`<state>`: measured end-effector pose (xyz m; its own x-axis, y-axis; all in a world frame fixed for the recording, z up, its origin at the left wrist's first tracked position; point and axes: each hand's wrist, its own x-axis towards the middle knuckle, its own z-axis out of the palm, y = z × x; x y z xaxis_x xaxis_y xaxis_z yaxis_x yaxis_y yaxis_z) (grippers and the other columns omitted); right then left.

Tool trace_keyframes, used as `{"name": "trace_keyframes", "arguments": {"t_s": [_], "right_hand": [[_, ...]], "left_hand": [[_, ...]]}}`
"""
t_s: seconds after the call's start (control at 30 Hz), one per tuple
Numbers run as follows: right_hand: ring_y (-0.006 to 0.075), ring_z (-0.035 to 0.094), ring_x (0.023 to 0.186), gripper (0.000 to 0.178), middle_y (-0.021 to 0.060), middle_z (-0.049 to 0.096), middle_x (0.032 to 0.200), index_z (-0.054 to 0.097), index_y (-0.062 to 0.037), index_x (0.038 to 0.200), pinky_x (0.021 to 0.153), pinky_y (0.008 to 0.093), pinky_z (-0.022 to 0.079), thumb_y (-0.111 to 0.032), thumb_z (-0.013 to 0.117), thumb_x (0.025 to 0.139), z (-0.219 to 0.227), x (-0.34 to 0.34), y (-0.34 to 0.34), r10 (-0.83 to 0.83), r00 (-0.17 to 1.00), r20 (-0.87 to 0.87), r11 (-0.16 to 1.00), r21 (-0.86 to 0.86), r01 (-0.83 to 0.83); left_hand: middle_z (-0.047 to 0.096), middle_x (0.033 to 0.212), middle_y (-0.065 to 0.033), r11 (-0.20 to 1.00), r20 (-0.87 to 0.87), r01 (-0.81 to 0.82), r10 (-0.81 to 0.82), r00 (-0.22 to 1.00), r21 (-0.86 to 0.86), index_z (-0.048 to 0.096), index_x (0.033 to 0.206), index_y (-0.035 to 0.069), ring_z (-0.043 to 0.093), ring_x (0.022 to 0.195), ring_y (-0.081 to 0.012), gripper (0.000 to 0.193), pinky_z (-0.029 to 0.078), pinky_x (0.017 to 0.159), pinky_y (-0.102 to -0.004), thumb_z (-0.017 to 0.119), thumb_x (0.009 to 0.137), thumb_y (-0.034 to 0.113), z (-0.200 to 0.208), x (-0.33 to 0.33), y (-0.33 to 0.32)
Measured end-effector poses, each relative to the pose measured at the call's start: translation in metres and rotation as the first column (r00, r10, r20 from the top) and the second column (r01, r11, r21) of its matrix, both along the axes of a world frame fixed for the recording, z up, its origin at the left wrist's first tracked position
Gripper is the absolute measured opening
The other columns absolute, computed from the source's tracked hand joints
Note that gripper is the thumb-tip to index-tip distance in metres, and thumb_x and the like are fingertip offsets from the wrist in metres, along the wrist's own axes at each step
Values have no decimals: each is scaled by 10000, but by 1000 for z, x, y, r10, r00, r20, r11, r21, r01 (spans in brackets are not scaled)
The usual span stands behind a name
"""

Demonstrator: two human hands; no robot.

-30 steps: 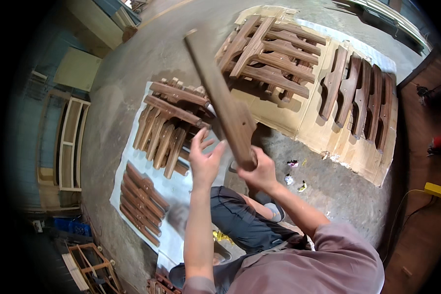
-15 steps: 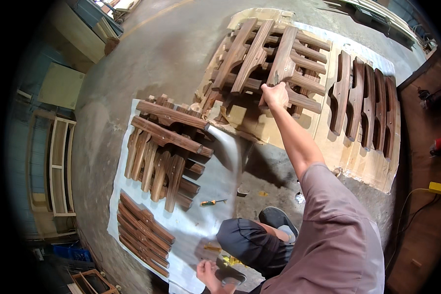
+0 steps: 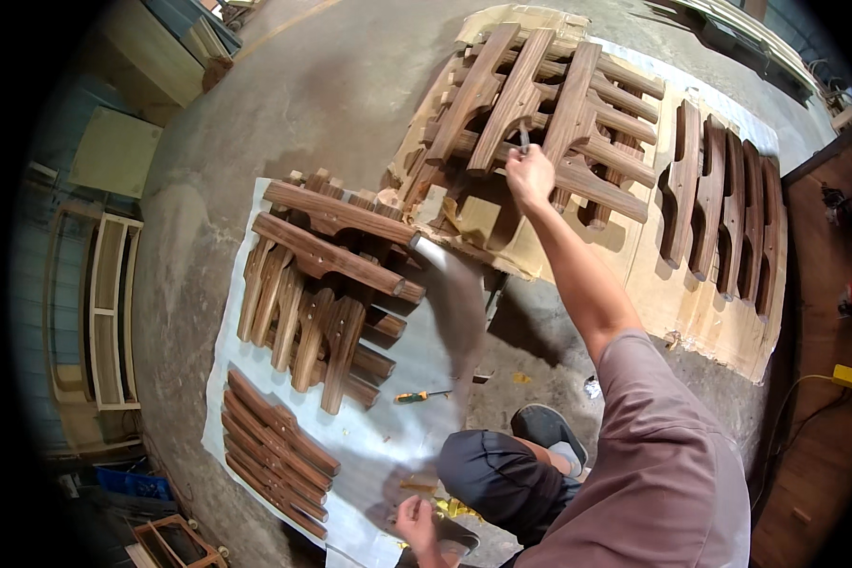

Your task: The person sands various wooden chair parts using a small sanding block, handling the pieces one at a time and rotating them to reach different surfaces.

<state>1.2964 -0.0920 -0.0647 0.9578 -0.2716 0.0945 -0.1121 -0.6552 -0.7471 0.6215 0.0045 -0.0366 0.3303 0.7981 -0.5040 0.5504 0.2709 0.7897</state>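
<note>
Grey floor (image 3: 208, 123), cardboard (image 3: 648, 284) (ragged-edged) under wooden pieces (image 3: 683, 180), white sheet (image 3: 369, 459) under more

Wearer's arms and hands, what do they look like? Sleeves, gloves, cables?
Right arm: short, loose mauve-grey sleeve, plain, ending near the elbow; bare forearm. Right hand and left hand both ungloved. No watch or band visible on the right wrist. No cables or markings seen on either. Left sleeve isn't distinguishable here.

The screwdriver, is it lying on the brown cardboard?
No, the screwdriver lies on the white sheet, apart from the brown cardboard.
</note>
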Motion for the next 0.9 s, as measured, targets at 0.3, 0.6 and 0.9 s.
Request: {"name": "trace_keyframes", "arguments": {"t_s": [0.3, 0.6, 0.9], "right_hand": [[243, 663, 790, 611, 157, 708, 894, 697, 70, 864, 719, 381, 507, -477, 856, 641, -47, 38, 35, 81, 940, -332, 784, 603, 145], [106, 563, 560, 313, 44, 658, 669, 701, 7, 764, 529, 283, 443, -299, 767, 773, 38, -21, 6, 173, 985, 6, 610, 784, -112], [203, 610, 700, 438, 113, 619, 789, 663, -20, 1035, 630, 312, 487, -190, 823, 665, 187, -320, -54, 632, 596, 496, 565, 232, -792]], "left_hand": [[691, 917, -92, 950, -227, 279, -244, 943, 138, 617, 1095, -35, 664, 815, -141, 265, 541, 751, -260, 686, 848, 33, -19, -39, 8], [674, 852, -70, 946, -14, 238, -241, 970, 221, 631, 1024, -42, 628, 731, -124, 181, 519, 661, -252, 659, 854, 11, -34, -61, 22], [418, 1397, -218, 894, 797, 448, -289, 530, 25, 222, 1470, 137, 503, 1210, -358, 889, 458, 962, -479, 566, 813, 626, 189, 238, 56]]}}
